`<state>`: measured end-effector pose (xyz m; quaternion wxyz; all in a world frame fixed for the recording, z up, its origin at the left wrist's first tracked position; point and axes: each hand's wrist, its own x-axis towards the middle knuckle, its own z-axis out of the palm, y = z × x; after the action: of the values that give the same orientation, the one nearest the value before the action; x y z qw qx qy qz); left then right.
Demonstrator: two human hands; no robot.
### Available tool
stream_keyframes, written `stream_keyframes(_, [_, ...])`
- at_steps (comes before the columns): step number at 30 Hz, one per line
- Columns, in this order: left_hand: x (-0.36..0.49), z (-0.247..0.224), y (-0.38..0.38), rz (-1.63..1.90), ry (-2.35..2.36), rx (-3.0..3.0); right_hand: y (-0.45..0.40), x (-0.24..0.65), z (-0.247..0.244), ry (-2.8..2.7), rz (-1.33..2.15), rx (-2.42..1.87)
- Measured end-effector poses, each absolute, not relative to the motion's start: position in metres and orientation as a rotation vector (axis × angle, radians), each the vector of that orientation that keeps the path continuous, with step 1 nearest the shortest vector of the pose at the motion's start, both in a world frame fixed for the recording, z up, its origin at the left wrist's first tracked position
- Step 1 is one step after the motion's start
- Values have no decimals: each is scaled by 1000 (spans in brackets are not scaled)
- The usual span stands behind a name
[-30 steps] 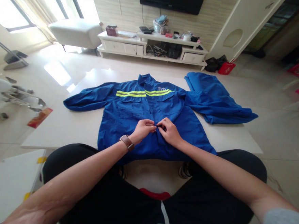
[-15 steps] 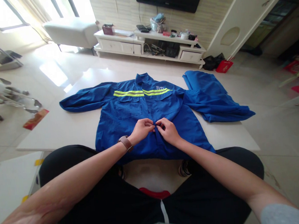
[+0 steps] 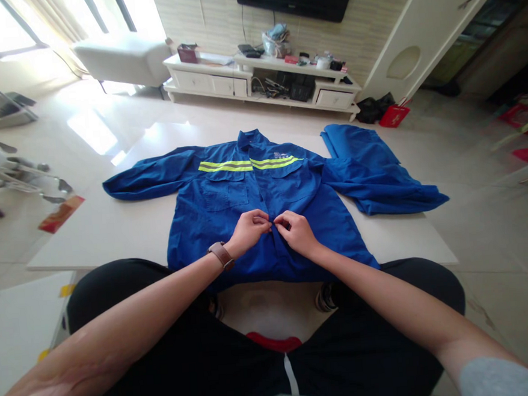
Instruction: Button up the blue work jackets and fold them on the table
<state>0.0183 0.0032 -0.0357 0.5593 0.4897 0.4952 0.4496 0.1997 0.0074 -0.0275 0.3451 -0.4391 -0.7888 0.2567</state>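
Observation:
A blue jacket (image 3: 227, 191) with yellow and grey stripes lies front up on a white board, its collar away from me and both sleeves spread. My left hand (image 3: 251, 230), below a brown wristwatch (image 3: 221, 255), pinches the jacket's front edge near the middle. Facing it, my right hand (image 3: 295, 232) pinches the same front opening, fingertips almost touching the left ones. Whatever small part lies between the fingertips is too small to make out. Folded blue cloth (image 3: 355, 143) lies at the right, partly under the right sleeve.
The white board (image 3: 108, 233) reaches over my knees. Beyond it stand a low white cabinet (image 3: 211, 84) with items on top, a grey bench (image 3: 121, 57) and a red bag (image 3: 394, 115). At the left are a red packet (image 3: 61, 214) and a chair base.
The view has shifted very slightly. Both hands stay at the jacket's front opening, with the fingertips moved only a little.

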Motion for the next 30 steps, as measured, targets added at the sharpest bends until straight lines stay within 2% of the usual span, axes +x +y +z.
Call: stream_keyframes(30, [19,-33,3,1045,1159,888,9,199,-30,-1990,678,-1165])
